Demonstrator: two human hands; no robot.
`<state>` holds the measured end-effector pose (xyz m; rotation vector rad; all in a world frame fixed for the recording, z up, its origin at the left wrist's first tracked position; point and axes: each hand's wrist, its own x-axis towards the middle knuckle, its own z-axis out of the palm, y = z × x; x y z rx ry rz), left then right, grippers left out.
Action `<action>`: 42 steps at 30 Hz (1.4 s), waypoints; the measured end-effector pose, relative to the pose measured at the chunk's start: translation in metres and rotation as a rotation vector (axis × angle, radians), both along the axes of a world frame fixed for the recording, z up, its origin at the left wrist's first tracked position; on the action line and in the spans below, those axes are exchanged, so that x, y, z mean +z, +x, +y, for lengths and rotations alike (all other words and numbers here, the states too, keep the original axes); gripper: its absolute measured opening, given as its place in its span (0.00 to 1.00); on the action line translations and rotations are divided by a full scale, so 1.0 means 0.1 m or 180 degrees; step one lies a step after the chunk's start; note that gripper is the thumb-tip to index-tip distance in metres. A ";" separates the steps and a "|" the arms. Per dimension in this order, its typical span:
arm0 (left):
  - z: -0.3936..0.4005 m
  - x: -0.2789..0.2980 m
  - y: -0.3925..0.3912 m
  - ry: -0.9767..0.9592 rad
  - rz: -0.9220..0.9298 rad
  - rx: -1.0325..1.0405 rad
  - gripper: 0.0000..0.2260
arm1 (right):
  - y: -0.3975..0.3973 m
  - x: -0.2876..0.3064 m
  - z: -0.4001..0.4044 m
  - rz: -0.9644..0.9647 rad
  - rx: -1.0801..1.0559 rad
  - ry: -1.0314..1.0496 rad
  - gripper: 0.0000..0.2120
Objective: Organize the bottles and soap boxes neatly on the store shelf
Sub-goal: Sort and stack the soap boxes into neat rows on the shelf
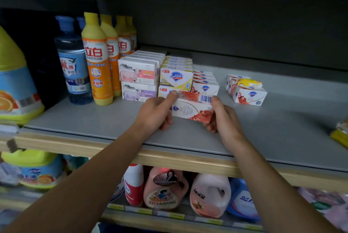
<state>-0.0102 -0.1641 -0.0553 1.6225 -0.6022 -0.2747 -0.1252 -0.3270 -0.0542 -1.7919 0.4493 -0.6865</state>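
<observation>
White-and-red soap box [192,109] pinched between both hands just above the grey shelf [94,119], in front of the stacked soap boxes. Left hand [156,114] curled round its left end, forefinger stretched along the top edge; right hand [224,117] clasping the right end, thumb by the barcode. Behind, touching one another: two sheep-printed boxes [138,80] stacked, yellow Safeguard boxes [176,77] beside them, then a lower row of white-and-red boxes [205,83]. Further right and well apart, a loose cluster of boxes [246,91], one yellow on top. At left, upright: yellow detergent bottles [97,59] in a row, blue-capped clear bottle [72,59] next to them.
</observation>
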 end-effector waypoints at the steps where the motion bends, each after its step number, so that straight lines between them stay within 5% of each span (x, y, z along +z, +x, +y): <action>1: 0.00 0.00 0.00 -0.0002 -0.0012 -0.0007 0.31 | 0.00 -0.01 0.00 -0.0035 0.0074 0.0030 0.22; 4: 0.01 0.00 0.01 -0.0214 0.0117 -0.0103 0.24 | -0.01 -0.03 -0.01 -0.0275 0.0386 0.0003 0.09; 10: 0.00 0.01 0.02 -0.0773 0.0346 -0.0084 0.05 | -0.05 -0.06 -0.02 -0.0449 0.0850 -0.0273 0.28; 17: 0.07 0.05 -0.05 -0.0987 0.0423 -0.0533 0.14 | 0.01 -0.09 -0.04 -0.0307 0.0260 -0.0658 0.16; 20: 0.07 0.06 -0.06 -0.1068 0.0650 -0.0427 0.11 | -0.03 -0.09 0.00 -0.0617 0.0285 -0.0739 0.21; 25: 0.08 0.05 -0.06 -0.1283 0.0533 -0.0558 0.05 | -0.07 -0.09 0.05 -0.0653 0.0171 -0.2076 0.25; 29: 0.08 0.05 -0.05 -0.1400 0.0509 -0.0668 0.06 | -0.09 -0.07 0.05 -0.0690 0.0156 -0.2247 0.24; 33: 0.06 0.03 -0.05 -0.1164 0.0478 -0.0504 0.04 | -0.08 -0.07 0.03 -0.0775 0.0182 -0.1752 0.23; 36: 0.01 -0.02 -0.03 -0.0579 -0.0113 -0.0235 0.03 | -0.08 -0.08 0.00 -0.0708 0.0078 -0.1045 0.18; 42: 0.00 -0.06 -0.04 0.0301 -0.0725 -0.0177 0.09 | -0.02 -0.11 -0.06 -0.0072 0.0020 -0.0836 0.17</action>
